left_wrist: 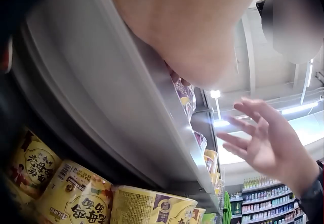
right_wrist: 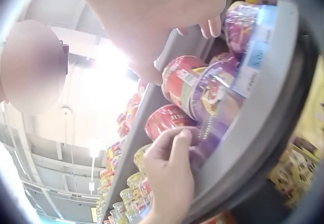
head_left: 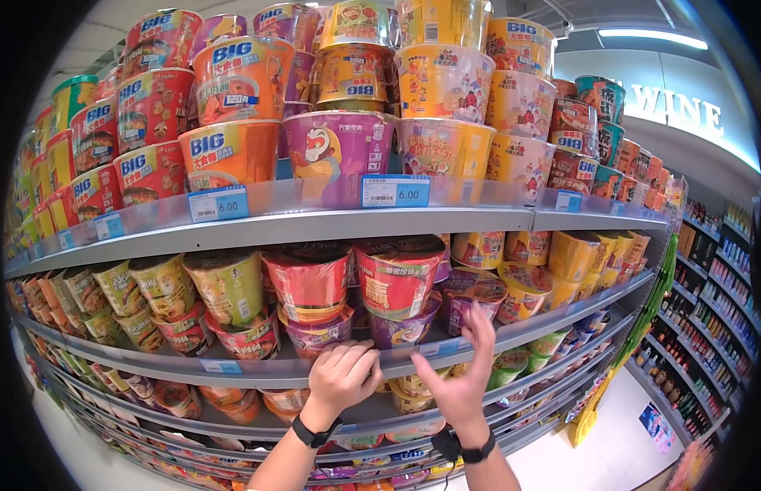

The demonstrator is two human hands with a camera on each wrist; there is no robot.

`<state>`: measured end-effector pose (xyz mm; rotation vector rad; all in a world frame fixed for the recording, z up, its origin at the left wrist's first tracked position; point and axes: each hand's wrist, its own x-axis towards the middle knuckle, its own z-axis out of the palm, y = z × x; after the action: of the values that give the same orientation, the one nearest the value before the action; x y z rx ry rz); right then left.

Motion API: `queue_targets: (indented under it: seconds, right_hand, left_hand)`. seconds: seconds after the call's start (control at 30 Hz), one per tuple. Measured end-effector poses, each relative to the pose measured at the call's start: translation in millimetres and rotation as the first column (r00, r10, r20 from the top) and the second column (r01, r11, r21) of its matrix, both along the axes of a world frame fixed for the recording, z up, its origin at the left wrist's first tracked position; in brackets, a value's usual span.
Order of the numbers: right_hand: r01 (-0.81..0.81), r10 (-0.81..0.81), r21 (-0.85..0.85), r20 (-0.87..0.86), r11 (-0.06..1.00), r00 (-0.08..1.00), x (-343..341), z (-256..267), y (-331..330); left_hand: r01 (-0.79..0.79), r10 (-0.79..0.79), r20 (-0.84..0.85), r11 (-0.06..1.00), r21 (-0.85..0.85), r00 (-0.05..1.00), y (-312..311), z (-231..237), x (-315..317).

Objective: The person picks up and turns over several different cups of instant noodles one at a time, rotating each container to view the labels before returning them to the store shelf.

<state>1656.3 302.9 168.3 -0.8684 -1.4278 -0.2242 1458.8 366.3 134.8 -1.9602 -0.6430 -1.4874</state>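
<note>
My left hand [head_left: 345,376] rests at the front edge [head_left: 274,372] of the middle shelf, its fingers curled over the clear guard. Just behind it are purple noodle cups [head_left: 399,323], with red noodle cups [head_left: 399,278] stacked on them. In the right wrist view the left hand [right_wrist: 172,166] is beside a purple cup [right_wrist: 215,95], thumb and fingers bent at the guard. My right hand [head_left: 462,368] is raised in front of the shelf, right of the left hand, fingers spread and thumb apart, with nothing in it. The left wrist view also shows this right hand [left_wrist: 266,143] holding nothing.
An upper shelf [head_left: 315,225] with blue price tags [head_left: 395,192] and tall stacks of noodle cups juts out above the hands. Lower shelves hold more cups, including yellow ones [left_wrist: 152,204]. At the right, a yellow hanging item [head_left: 589,413] marks the aisle's end near bottle shelves [head_left: 695,327].
</note>
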Motion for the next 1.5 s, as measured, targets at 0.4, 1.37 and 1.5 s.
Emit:
queue_targets:
  seconds: [0.4, 1.37, 1.5]
  right_hand:
    - [0.188, -0.187, 0.013, -0.023, 0.982, 0.982, -56, 41, 76]
    - [0.078, -0.105, -0.122, -0.235, 0.989, 0.966, 2, -218, -160]
    - [0.153, -0.174, -0.198, -0.090, 0.968, 0.981, -4, -192, -188]
  left_hand:
    - [-0.119, 0.118, -0.062, 0.993, -0.015, 0.991, 1, -14, 1]
    - [0.774, -0.502, 0.711, -0.122, -0.622, 0.492, -160, -110, 68]
    - [0.788, -0.369, 0.780, -0.171, -0.591, 0.505, -175, -112, 73]
